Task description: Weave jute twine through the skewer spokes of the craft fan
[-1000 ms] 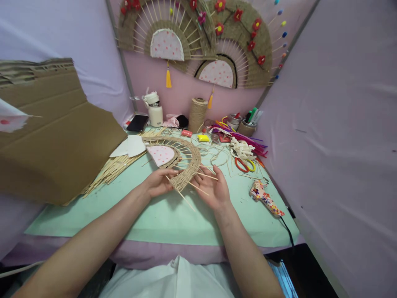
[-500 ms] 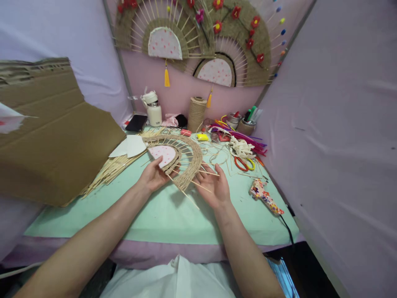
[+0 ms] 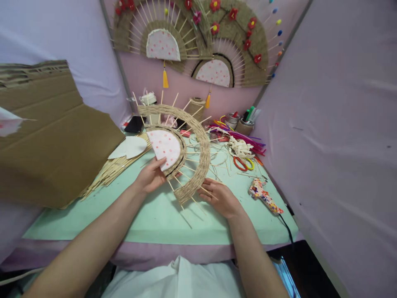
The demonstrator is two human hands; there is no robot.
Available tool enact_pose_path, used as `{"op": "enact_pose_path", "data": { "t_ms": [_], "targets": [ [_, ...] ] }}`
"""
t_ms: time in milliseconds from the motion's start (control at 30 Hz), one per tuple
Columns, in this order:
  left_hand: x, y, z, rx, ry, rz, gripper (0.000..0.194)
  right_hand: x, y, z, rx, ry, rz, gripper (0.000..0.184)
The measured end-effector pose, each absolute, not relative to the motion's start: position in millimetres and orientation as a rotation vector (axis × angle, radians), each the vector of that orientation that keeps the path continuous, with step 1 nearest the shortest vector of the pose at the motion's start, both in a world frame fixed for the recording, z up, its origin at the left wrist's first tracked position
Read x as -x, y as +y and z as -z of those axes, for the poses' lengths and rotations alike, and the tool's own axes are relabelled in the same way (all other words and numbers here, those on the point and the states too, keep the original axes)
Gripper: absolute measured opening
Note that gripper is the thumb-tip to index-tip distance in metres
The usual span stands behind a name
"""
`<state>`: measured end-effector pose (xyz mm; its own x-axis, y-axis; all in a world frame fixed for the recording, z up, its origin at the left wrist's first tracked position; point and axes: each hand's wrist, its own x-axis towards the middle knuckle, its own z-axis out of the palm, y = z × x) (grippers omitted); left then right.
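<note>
My left hand [image 3: 151, 177] grips the lower edge of a half-round fan [image 3: 198, 140] made of jute-wrapped bands and thin wooden sticks, with a white pink-dotted centre. The fan stands tilted up off the mint-green table mat [image 3: 161, 219]. My right hand [image 3: 221, 198] lies beside the fan's lower right end, fingers spread, fingertips touching the stick ends.
A large cardboard sheet [image 3: 52, 136] leans at the left. Loose sticks [image 3: 108, 171] and white paper pieces [image 3: 130, 147] lie left of the fan. A twine spool [image 3: 196, 106], scissors [image 3: 245, 164], pen cups [image 3: 245, 124], pipe cleaners and a patterned glue gun [image 3: 265, 198] crowd the right. Finished fans [image 3: 192, 41] hang on the pink wall.
The fan was lying flat on the mat; my left hand has raised it upright. My right hand has dropped slightly and stayed by the lower end.
</note>
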<state>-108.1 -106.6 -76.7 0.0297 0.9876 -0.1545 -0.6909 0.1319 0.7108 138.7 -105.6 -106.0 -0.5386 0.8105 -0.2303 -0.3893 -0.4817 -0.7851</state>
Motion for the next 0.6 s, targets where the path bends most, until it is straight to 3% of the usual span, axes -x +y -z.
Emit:
{"op": "enact_pose_path", "data": {
  "t_ms": [600],
  "targets": [
    [104, -110, 74, -0.557, 0.706, -1.425, 0.052, -121, -86, 106, 1.083, -1.468, -1.798, 0.028]
  ]
}}
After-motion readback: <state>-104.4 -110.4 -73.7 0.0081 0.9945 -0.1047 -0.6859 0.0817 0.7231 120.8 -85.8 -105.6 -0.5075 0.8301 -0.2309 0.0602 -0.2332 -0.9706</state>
